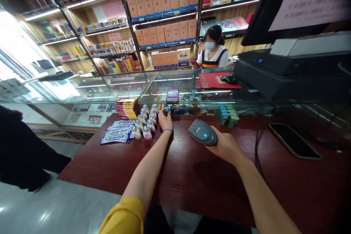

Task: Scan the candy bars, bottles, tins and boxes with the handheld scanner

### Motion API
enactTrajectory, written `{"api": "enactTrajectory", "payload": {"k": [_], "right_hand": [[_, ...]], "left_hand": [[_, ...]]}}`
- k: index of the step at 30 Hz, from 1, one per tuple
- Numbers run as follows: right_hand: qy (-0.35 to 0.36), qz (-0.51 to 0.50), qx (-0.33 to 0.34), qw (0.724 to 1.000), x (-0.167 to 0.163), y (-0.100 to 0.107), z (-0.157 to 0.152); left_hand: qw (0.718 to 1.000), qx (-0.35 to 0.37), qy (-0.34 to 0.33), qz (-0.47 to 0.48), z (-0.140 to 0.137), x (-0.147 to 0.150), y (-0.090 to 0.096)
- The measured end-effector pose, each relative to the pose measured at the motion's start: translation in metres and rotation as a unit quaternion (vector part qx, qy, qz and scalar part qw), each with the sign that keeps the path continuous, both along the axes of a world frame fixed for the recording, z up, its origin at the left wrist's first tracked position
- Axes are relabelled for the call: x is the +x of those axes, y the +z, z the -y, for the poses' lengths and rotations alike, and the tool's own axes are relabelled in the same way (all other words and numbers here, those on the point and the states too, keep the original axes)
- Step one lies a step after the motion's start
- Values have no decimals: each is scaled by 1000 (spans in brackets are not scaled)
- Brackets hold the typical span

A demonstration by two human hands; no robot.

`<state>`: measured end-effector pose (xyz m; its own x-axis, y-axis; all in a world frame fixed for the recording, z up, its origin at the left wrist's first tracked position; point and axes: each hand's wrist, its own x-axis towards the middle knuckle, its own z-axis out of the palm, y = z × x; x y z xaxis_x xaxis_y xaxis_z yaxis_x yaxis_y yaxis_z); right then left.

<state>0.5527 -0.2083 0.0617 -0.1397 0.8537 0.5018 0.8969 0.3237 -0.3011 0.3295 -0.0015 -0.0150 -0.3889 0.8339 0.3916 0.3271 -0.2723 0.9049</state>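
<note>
A dark grey barcode scanner (201, 133) with a lit blue dot is gripped in my right hand (226, 148), above the reddish-brown counter. Farther forward, my left hand (165, 120) is closed around a small blue item (167, 109) near the glass edge; fingers hide most of it. Just left of that hand stand rows of small jars (147, 132) with silvery lids. Beside them lie blue-and-white sachets (116, 132), and behind is a stack of red-and-yellow packets (127, 109). Small blue and green packs (228, 116) stand beyond the scanner, to its right.
A phone (294, 140) lies on the wooden counter (192, 182) at right, near a black cable (257, 153). The glass display case (123, 86) borders the back. A monitor (301, 3) rises at upper right. Behind the case is a masked person (214, 53); another person's dark-clothed leg (24, 150) is at left.
</note>
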Motion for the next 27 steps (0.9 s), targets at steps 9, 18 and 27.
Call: {"api": "enactTrajectory", "payload": {"k": [9, 18, 27], "right_hand": [[42, -28, -1, 999, 3, 0, 2], [13, -30, -45, 998, 2, 3, 3], [-29, -36, -39, 998, 5, 0, -1]], "left_hand": [[999, -24, 30, -4, -20, 6, 0], [997, -34, -5, 62, -18, 4, 4], [999, 19, -11, -40, 17, 8, 6]]}}
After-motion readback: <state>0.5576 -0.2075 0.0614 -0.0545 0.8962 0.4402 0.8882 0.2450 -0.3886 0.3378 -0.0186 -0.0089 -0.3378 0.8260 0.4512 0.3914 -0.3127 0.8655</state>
